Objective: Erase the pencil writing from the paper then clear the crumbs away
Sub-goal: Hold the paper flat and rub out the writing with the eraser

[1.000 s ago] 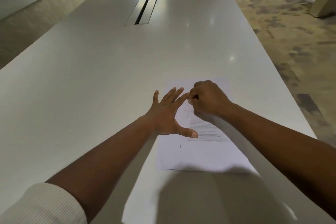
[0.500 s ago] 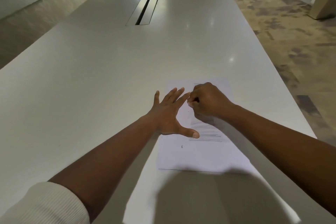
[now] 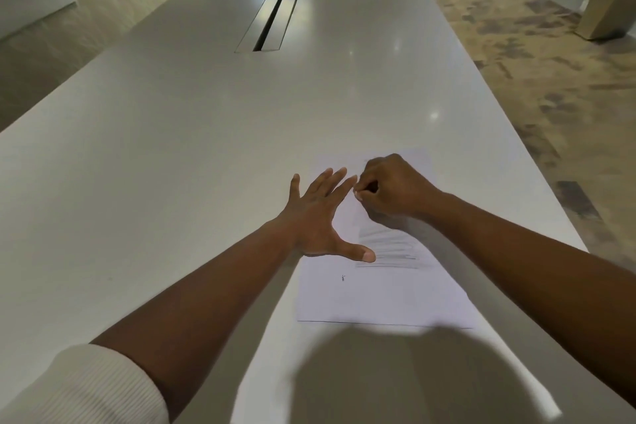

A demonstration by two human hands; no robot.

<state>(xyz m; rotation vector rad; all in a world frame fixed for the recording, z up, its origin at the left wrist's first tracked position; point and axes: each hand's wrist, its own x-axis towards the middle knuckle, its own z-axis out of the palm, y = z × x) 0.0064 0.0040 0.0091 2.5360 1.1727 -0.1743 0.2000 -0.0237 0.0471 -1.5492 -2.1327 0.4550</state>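
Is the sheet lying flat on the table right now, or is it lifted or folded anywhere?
Flat. The paper lies spread on the table, the left hand pressing its left edge with straight fingers; no fold shows.

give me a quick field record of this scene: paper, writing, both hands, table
paper: white sheet lying flat near the table's right edge
writing: grey pencil lines still visible mid-sheet; small mark lower left
left hand: fingers spread, pressing flat on the sheet's left edge
right hand: fingers curled over the upper sheet, pinching something too hidden to identify
table: long white top with a metal cable slot
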